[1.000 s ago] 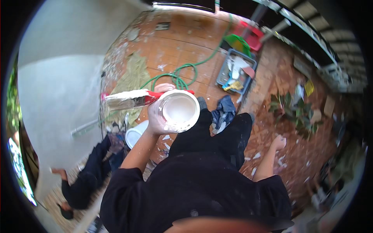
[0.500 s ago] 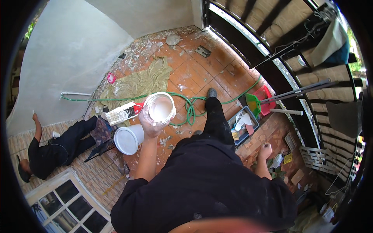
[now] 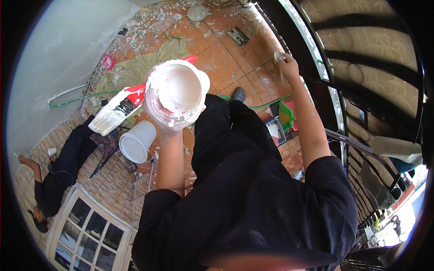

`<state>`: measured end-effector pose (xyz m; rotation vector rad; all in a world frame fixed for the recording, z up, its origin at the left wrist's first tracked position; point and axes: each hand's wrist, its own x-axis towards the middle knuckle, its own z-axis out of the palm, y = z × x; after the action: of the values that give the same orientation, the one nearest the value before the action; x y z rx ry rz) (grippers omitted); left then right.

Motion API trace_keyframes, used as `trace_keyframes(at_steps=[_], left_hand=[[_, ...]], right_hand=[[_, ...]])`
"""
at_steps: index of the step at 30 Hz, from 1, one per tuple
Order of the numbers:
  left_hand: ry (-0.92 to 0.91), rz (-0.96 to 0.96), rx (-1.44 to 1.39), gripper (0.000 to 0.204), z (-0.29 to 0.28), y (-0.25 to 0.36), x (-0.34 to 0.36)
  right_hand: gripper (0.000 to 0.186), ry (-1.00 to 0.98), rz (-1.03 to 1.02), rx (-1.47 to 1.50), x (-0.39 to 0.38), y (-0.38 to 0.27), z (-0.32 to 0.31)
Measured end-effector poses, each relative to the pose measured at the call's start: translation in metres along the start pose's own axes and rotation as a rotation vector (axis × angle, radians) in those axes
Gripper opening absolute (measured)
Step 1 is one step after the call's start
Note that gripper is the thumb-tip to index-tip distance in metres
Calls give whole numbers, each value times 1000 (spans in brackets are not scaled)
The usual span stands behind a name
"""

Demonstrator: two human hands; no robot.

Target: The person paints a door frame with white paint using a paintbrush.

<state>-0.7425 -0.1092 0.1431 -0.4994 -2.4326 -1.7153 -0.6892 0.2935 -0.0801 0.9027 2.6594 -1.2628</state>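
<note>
My left hand (image 3: 167,124) grips a paint-smeared container (image 3: 181,90) of white paint, with a wide brush (image 3: 117,110) beside it, its red handle running behind the container and its white-coated bristles to the left. My right hand (image 3: 289,65) is raised near the dark metal gate at upper right, fingers closed on a small pale object (image 3: 279,57) with a thin pale strip hanging below, too small to name. A white bucket (image 3: 138,142) stands below my left hand.
Paint-spattered floor tiles (image 3: 230,63) carry a khaki sheet (image 3: 153,61), a green hose and plastic trays (image 3: 275,131). A grey wall is on the left, a barred gate (image 3: 361,58) on the right. A co-worker (image 3: 63,171) in dark clothes is at the left beside a white-framed window (image 3: 90,230).
My right hand has risen from beside my hip to the gate with a pale object in it. My left hand has lifted the container and brush closer. The view has turned.
</note>
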Motion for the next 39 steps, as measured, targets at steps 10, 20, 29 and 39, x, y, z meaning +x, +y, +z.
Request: trace_keyframes(at_steps=[10,20,29,39], left_hand=[[-63,-149,-323,56,108,-244,133],[-132,-2,104,78,219,-447,203],[-74,343,457,98,289,-497,220],[-317,28,-122,100,372,-483,267]], right_hand=[[27,-175,487,360,128,53,127],[26,-176,394,-75,324,230,222],[26,-297,294,160,439,247,300],[18,-271,481,500,550,274,333]])
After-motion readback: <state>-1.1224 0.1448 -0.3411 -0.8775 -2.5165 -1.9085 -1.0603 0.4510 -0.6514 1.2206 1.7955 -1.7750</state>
